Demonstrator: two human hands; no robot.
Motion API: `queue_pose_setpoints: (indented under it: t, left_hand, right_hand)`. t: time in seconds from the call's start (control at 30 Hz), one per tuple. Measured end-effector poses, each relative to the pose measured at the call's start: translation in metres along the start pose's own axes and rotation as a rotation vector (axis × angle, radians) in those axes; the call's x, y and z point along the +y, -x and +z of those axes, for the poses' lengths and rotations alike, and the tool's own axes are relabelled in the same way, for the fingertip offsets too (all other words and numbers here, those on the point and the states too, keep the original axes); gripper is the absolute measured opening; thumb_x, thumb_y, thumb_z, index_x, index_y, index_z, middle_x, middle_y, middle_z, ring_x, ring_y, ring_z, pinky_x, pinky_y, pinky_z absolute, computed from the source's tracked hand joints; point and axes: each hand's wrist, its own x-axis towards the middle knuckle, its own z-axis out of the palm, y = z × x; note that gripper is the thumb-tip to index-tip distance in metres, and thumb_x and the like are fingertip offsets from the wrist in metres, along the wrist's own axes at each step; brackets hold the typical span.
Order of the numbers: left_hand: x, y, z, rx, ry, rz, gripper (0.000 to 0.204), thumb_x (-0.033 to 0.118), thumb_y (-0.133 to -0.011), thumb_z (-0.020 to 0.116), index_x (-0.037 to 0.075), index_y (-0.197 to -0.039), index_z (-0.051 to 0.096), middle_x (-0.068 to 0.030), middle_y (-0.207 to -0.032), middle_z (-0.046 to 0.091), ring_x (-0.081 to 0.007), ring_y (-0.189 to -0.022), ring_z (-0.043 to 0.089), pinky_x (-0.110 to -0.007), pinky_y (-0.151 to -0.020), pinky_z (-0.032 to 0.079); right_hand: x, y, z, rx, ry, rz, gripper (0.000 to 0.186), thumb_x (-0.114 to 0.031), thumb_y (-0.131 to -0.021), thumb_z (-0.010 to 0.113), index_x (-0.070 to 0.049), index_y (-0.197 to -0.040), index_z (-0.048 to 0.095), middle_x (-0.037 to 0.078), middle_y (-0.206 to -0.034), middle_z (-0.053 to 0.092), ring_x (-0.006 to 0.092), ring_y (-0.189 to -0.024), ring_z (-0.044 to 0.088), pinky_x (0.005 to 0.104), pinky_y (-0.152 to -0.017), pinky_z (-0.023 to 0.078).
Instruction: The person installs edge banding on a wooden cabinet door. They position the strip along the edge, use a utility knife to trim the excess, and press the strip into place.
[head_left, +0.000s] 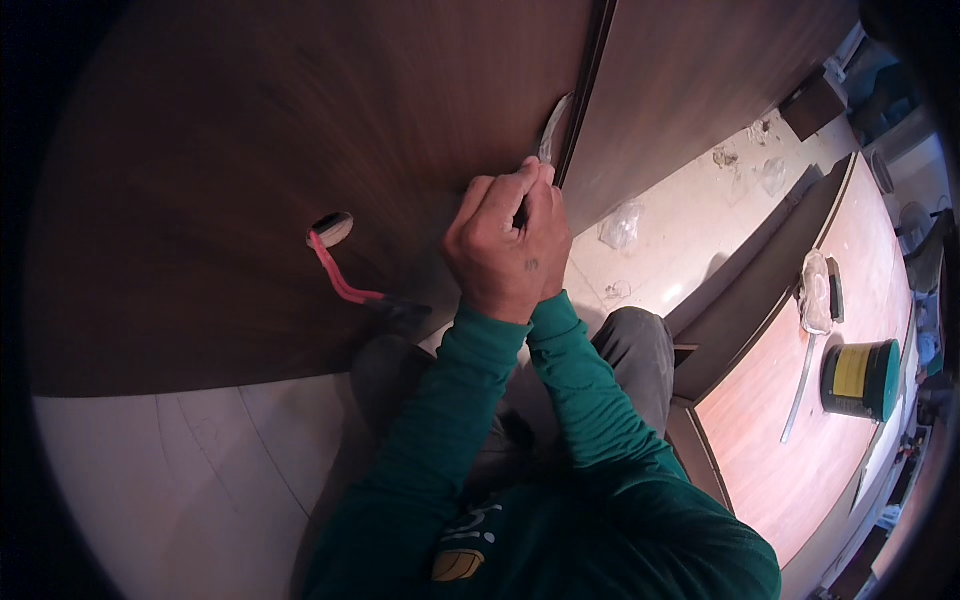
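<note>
My two hands are close together at the edge of a dark brown wood-grain panel [400, 120]. My left hand [490, 245] is closed, its fingertips pinched at the lower end of a thin whitish strip [552, 128]. That strip curves up along the dark seam [583, 95] between this panel and the adjoining one. Pressed against the left, my right hand [556, 240] is partly hidden behind it. Its fingers are drawn in near the same end of the strip, but what they grip is hidden.
Red wires [335, 275] hang from a round hole [332, 229] in the panel. To the right, a wooden board [760, 420] bears a green tub with a yellow label [852, 380] and a plastic-wrapped item [815, 292]. Crumpled clear plastic [622, 226] lies on the pale floor [660, 255].
</note>
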Motion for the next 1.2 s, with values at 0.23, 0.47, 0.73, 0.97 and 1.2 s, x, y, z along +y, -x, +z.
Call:
queue_pose_setpoints:
  t: [0.23, 0.47, 0.73, 0.97, 1.2]
  left_hand:
    - [-0.016, 0.025, 0.001, -0.070, -0.017, -0.097, 0.012, 0.005, -0.085, 0.077, 0.003, -0.096, 0.077, -0.0106, -0.086, 0.071, -0.0158, -0.070, 0.070, -0.029, -0.062, 0.056]
    - [-0.029, 0.042, 0.007, -0.080, 0.015, -0.132, 0.012, 0.006, -0.084, 0.077, 0.004, -0.096, 0.077, -0.0100, -0.086, 0.071, -0.0168, -0.071, 0.070, -0.029, -0.062, 0.056]
    - [-0.049, 0.062, 0.012, -0.098, -0.007, -0.134, 0.012, 0.007, -0.083, 0.078, 0.004, -0.094, 0.076, -0.0098, -0.086, 0.072, -0.0177, -0.070, 0.070, -0.030, -0.064, 0.056]
    - [-0.068, 0.080, 0.012, -0.152, -0.017, -0.138, 0.013, 0.009, -0.083, 0.078, 0.004, -0.095, 0.076, -0.0107, -0.087, 0.072, -0.0186, -0.070, 0.069, -0.031, -0.064, 0.056]
    - [-0.075, 0.091, 0.013, -0.186, -0.027, -0.175, 0.013, 0.009, -0.083, 0.078, 0.003, -0.094, 0.076, -0.0116, -0.087, 0.072, -0.0206, -0.071, 0.069, -0.032, -0.065, 0.055]
  right_hand:
    - [0.015, 0.022, 0.007, 0.005, 0.012, 0.032, 0.030, -0.025, -0.096, 0.060, -0.008, -0.120, 0.053, 0.018, -0.097, 0.058, 0.0429, -0.085, 0.062, 0.0499, -0.065, 0.049]
    - [0.047, 0.043, 0.014, -0.116, 0.044, 0.097, 0.034, -0.024, -0.093, 0.063, -0.007, -0.121, 0.054, 0.017, -0.095, 0.058, 0.0409, -0.083, 0.063, 0.0496, -0.062, 0.049]
    - [0.061, 0.060, 0.023, -0.042, 0.116, 0.037, 0.036, -0.022, -0.091, 0.065, -0.007, -0.122, 0.055, 0.016, -0.095, 0.058, 0.0399, -0.082, 0.064, 0.0480, -0.062, 0.050]
    - [0.071, 0.071, 0.024, -0.007, 0.050, 0.032, 0.033, -0.023, -0.094, 0.063, -0.008, -0.122, 0.057, 0.015, -0.095, 0.061, 0.0386, -0.083, 0.066, 0.0451, -0.064, 0.052]
    - [0.086, 0.085, 0.028, -0.048, 0.045, 0.101, 0.032, -0.025, -0.096, 0.062, -0.008, -0.121, 0.057, 0.015, -0.096, 0.062, 0.0393, -0.083, 0.066, 0.0454, -0.066, 0.053]
